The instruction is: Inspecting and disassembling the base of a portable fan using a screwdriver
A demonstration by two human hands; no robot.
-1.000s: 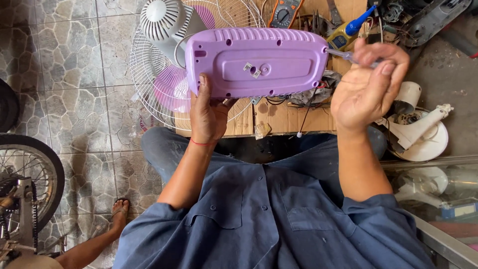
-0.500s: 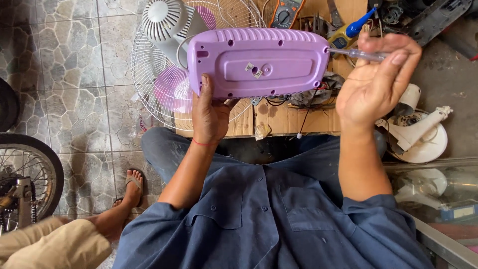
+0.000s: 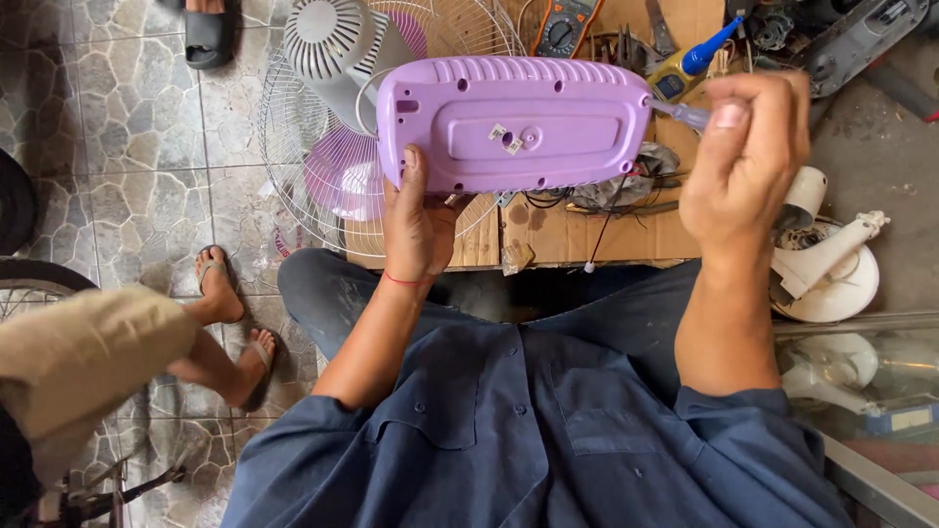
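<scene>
Two hands work on a purple plastic cover.

The left hand (image 3: 416,220) grips the purple cover (image 3: 514,122), held up above the bench (image 3: 562,235). The right hand (image 3: 748,156) pinches a small clear-handled tool (image 3: 680,114) at the cover's right end.

A passer-by's sandalled feet (image 3: 230,323) have stepped in closer.

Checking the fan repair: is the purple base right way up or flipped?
Flipped: the purple base, held by the left hand, shows its ribbed underside with screw holes and small stickers.
</scene>
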